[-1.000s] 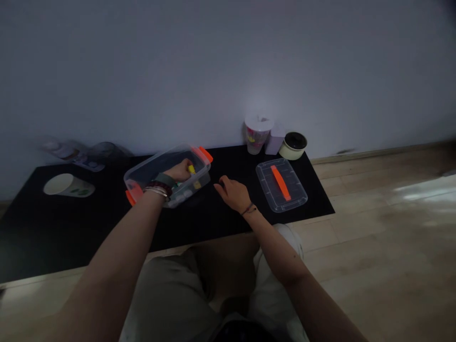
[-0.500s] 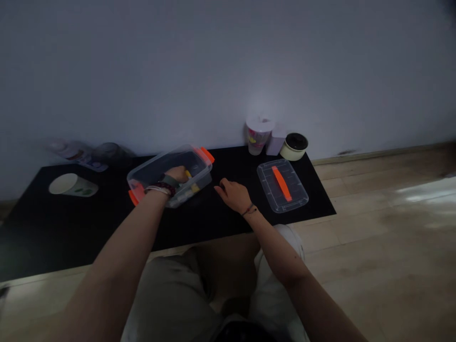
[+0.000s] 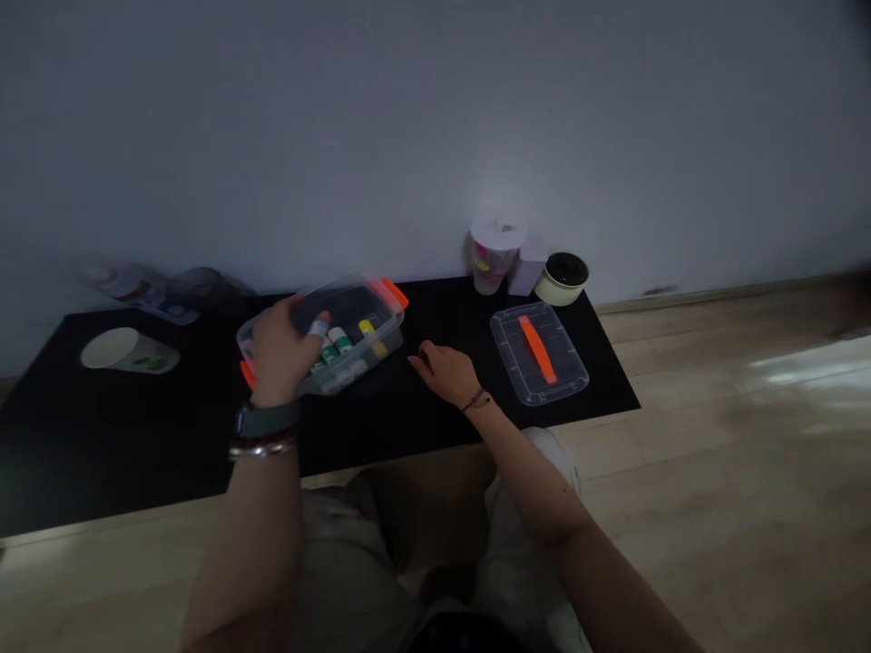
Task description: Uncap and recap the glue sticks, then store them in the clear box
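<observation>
My left hand [image 3: 278, 349] is over the left end of a clear plastic box [image 3: 364, 367] with orange clips. Its fingers are bent and closed, and a small white-and-blue piece [image 3: 318, 327] shows at the thumb. What the palm holds is hidden. Inside the box lie several small white tubes [image 3: 340, 340] with green bands and a yellow-topped tube [image 3: 367, 328]. My right hand [image 3: 445, 372] rests on the black table [image 3: 401, 417] right of the box. Its fingers are loosely bent, the thumb stands apart, and it holds nothing.
The box's clear lid [image 3: 564, 358] with an orange handle lies on the right. Behind it stand a lidded cup [image 3: 494, 258], a pale box [image 3: 525, 272] and a cream pot [image 3: 562, 279]. A paper cup [image 3: 132, 351] lies on its side at left, near a blurred bottle [image 3: 140, 288].
My left hand has come up out of the box's right part and moved left, uncovering the tubes. The right hand has stayed in place.
</observation>
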Available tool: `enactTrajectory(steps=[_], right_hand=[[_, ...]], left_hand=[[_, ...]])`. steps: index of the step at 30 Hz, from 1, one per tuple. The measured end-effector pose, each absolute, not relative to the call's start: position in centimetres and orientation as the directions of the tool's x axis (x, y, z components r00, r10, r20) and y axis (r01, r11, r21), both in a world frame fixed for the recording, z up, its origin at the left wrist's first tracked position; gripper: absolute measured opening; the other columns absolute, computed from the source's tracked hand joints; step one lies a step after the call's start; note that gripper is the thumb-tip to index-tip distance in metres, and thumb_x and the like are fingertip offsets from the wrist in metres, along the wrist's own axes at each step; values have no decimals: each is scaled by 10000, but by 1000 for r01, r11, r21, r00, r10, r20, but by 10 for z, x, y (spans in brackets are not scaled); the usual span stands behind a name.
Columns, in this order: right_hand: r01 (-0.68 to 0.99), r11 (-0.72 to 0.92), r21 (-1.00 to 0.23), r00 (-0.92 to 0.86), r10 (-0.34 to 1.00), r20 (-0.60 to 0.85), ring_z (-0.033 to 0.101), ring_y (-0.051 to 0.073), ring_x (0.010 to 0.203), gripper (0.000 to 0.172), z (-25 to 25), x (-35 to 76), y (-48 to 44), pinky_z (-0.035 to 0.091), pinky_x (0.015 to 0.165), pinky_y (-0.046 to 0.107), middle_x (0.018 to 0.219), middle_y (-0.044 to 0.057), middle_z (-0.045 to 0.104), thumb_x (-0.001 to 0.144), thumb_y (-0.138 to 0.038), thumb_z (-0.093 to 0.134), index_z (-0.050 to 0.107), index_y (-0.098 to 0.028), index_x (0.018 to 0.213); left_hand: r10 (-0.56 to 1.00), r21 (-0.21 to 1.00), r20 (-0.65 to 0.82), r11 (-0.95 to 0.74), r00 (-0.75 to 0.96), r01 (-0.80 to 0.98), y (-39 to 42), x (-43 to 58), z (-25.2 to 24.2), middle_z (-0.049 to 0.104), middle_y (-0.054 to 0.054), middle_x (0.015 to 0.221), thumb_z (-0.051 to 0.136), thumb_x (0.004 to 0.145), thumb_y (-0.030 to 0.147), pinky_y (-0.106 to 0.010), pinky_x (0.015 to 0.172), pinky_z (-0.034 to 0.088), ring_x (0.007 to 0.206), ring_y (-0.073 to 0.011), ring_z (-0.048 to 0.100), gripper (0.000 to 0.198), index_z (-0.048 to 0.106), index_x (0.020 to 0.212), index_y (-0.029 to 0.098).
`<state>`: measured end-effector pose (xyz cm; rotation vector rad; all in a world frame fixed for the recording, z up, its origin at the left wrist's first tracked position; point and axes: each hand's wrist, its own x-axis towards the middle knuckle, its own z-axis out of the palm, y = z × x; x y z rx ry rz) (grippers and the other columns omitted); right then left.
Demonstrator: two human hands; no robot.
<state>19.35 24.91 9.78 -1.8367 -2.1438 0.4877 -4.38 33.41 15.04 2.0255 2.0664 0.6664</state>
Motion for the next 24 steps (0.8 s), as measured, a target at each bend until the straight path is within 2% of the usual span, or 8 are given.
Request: enactTrajectory(steps=[2,4,7,9,13,19,21,24], right_hand=[[895,144,-422,-163,987,-9,692,194,949,391,97,193,248,380,673,255,1024,66,750,1066,-505,358,602,-206,1124],[896,150,-418,-169,986,-10,690,193,952,390,95,191,247,376,675,254,1023,67,750,1066,-505,360,602,-204,1127],[903,152,-402,-174,984,-20,690,192,942,382,93,190,246,371,668,254,1022,66,749,1066,-497,367,603,-202,1122],[908,151,-390,-177,984,-30,691,191,935,374,93,190,246,372,664,255,1020,63,749,1066,-490,370,602,-202,1121],[924,133,-359,-167,984,-65,695,186,927,369,93,192,246,391,680,252,998,58,745,1066,-487,370,601,-204,1122],[936,128,-327,-164,983,-86,696,191,931,372,92,192,246,398,684,256,1010,64,740,1068,-482,363,594,-198,1127],[937,126,-327,-167,981,-100,696,192,937,366,92,192,246,401,689,255,1018,66,741,1067,-479,366,593,-200,1136],[939,121,-322,-169,977,-126,695,193,947,359,92,193,246,405,692,255,1028,67,741,1067,-474,367,592,-205,1144]], left_hand=[[936,434,267,94,-228,896,314,-56,150,537,-191,1408,620,907,350,-510,1143,350,1354,-348,455,544,512,1379,103],[907,490,244,190,-342,851,301,-66,145,467,-217,1445,634,889,334,-514,1163,324,1400,-360,398,580,467,1386,85],[920,599,143,214,-366,772,295,-77,130,370,-230,1485,629,889,310,-470,1162,346,1412,-320,380,596,386,1380,75],[924,644,143,185,-354,742,298,-84,119,332,-221,1492,640,884,313,-475,1161,353,1420,-309,356,619,339,1380,96],[884,714,161,204,-440,670,306,-96,104,364,-196,1390,698,797,218,-495,1155,352,1356,-317,397,650,341,1324,91],[845,670,270,179,-461,720,308,-110,99,441,-149,1210,679,762,197,-502,1177,286,1313,-326,404,369,441,1034,127],[856,678,202,228,-476,698,307,-113,100,472,-137,1163,664,781,235,-490,1145,336,1254,-311,448,320,439,991,148],[896,699,-10,323,-444,638,308,-120,100,531,-93,1021,625,839,368,-497,1016,456,1056,-278,547,302,456,977,159]])
